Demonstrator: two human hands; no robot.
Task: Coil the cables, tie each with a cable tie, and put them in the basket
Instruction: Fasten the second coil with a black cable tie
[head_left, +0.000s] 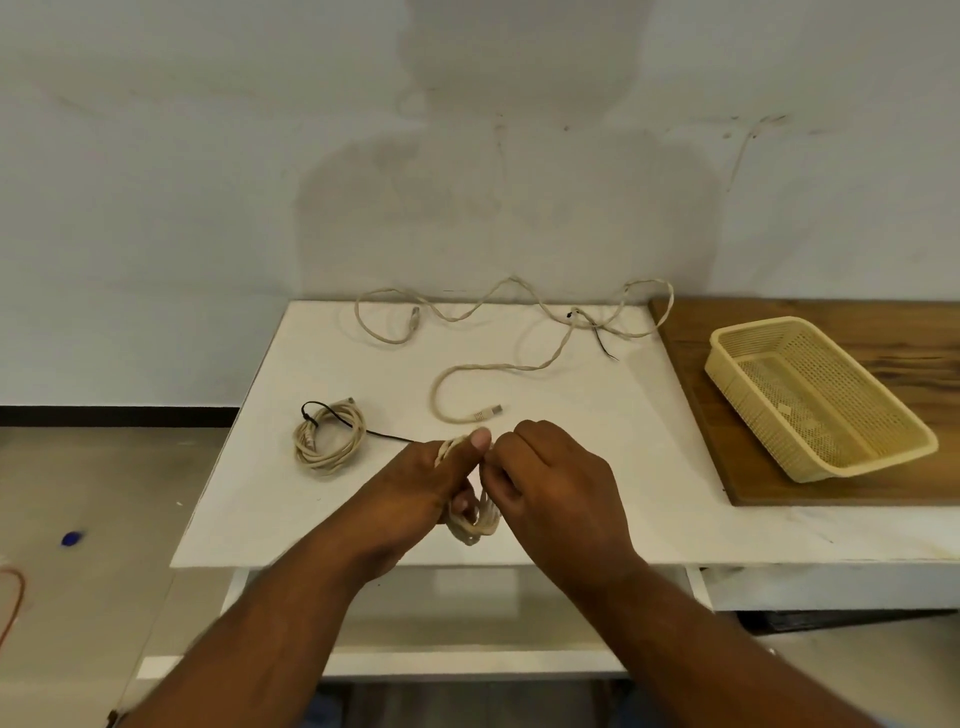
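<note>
Cable coil (474, 524) held between hands: left hand (415, 483) grips it, right hand (556, 483) pinches its strands; basket (756, 323) well off to the right.

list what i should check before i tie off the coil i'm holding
1. Grip on the beige cable coil: left hand and right hand both hold it above the white tabletop: ok.
2. Cable tie ready for this coil: none shows at the hands: cannot tell.
3. Loose end tucked in: hidden by the fingers: cannot tell.
4. Yellow plastic mesh basket has room: no cables in it: ok.
5. Tied beige coil with black cable tie put away: it lies on the tabletop, not in the basket: not ok.
6. Long loose beige cable coiled: it lies sprawled at the back: not ok.
</note>
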